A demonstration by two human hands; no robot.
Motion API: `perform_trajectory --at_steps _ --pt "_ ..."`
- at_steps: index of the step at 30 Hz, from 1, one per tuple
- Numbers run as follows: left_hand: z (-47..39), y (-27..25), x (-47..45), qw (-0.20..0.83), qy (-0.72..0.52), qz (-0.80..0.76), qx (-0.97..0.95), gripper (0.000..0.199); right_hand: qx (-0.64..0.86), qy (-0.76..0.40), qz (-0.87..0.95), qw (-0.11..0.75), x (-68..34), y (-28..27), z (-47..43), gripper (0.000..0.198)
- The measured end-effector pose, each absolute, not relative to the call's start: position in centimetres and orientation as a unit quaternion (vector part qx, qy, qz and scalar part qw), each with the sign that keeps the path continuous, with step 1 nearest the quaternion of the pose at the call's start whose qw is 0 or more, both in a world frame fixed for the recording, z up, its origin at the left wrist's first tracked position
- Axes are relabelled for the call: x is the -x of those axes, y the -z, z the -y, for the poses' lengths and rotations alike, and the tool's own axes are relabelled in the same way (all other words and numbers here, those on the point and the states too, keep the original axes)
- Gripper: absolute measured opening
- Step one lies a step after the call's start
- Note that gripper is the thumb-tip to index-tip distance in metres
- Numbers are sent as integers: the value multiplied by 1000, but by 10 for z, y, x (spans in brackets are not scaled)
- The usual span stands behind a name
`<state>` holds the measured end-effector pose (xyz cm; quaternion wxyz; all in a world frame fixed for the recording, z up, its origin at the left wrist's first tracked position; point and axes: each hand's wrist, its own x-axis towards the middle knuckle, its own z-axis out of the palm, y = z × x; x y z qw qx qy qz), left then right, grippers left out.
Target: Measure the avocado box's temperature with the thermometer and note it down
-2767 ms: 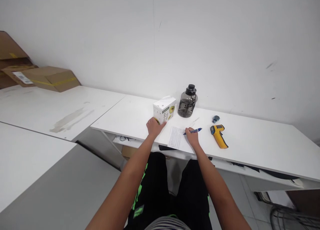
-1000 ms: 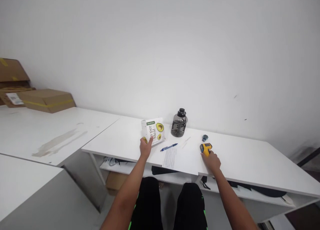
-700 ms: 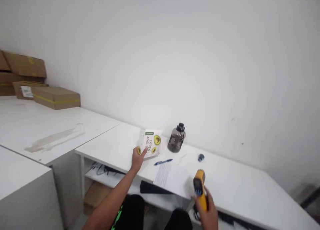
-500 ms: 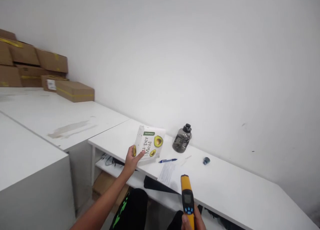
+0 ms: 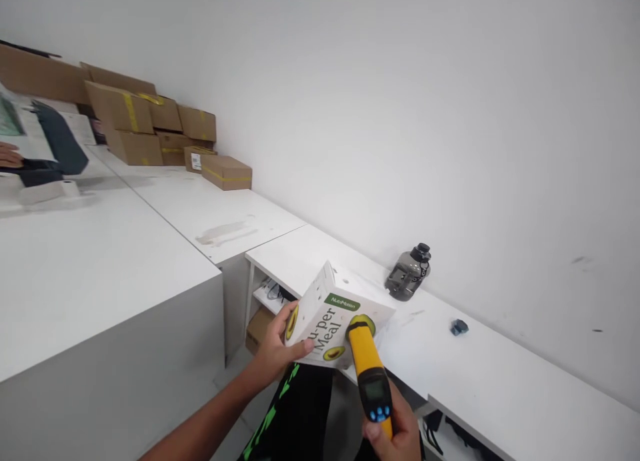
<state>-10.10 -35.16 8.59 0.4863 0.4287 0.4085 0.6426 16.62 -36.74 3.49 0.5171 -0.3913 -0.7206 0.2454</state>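
Note:
A white box [image 5: 320, 321] printed with avocados and the words "NutriMotion" and "Meal" is tilted above the desk's front edge. My left hand [image 5: 280, 347] grips its left side, thumb on the front face. In my right hand [image 5: 400, 424] is a yellow and black infrared thermometer [image 5: 367, 354] with a small screen and blue buttons. Its front end overlaps the box's right avocado picture; whether the two touch I cannot tell. The pen and paper seen earlier on the desk are hidden behind the box.
A dark translucent water bottle [image 5: 409, 274] stands on the white desk [image 5: 480, 374] by the wall, left of a small dark blue object [image 5: 459, 327]. Cardboard boxes [image 5: 227, 173] are stacked at the far left. Another person's hand [image 5: 10, 155] shows at the left edge.
The box has come closer and turned. My right hand has raised the thermometer up to the box front. The view has swung left, bringing more boxes and another person's hand into sight.

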Motion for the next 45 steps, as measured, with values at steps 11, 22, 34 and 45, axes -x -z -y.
perform_trajectory --at_steps 11,22,34,45 --pt "348 -66 75 529 -647 -361 -414 81 452 -208 678 541 -184 -26 392 61" --pt "349 -58 75 513 -626 -368 -457 75 460 -193 659 564 -188 -19 400 62" --pt "342 -68 52 513 -591 -371 -499 78 410 -242 651 591 -188 -63 405 63" --pt "343 -79 39 523 -579 -398 -483 82 436 -218 626 608 -199 -33 412 61"
